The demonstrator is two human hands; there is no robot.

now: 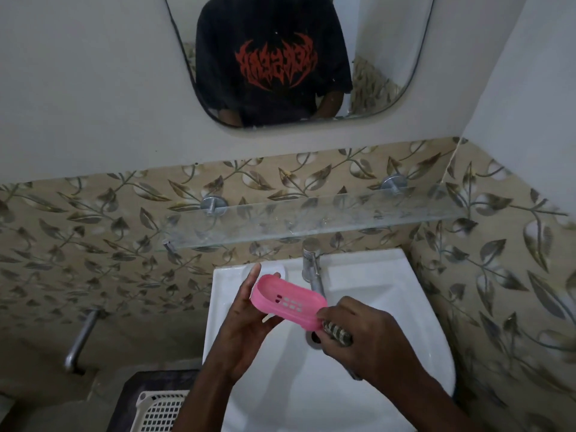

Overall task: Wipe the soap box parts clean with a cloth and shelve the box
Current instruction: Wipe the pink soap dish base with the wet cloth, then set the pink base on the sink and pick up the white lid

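My left hand (246,325) holds a pink oval soap box part (288,302) over the white sink (389,294), its hollow side with drain slots facing up. My right hand (367,341) is closed around a bunched, dark patterned cloth (338,333) and touches the tray's right end with thumb and fingers. Most of the cloth is hidden inside the fist. A glass shelf (311,219) on two metal brackets runs along the wall above the sink.
A chrome tap (311,263) stands at the back of the sink, just behind the pink part. A mirror (280,57) hangs above the shelf. A white slotted basket (159,410) sits on the floor at lower left, near a wall pipe (79,341).
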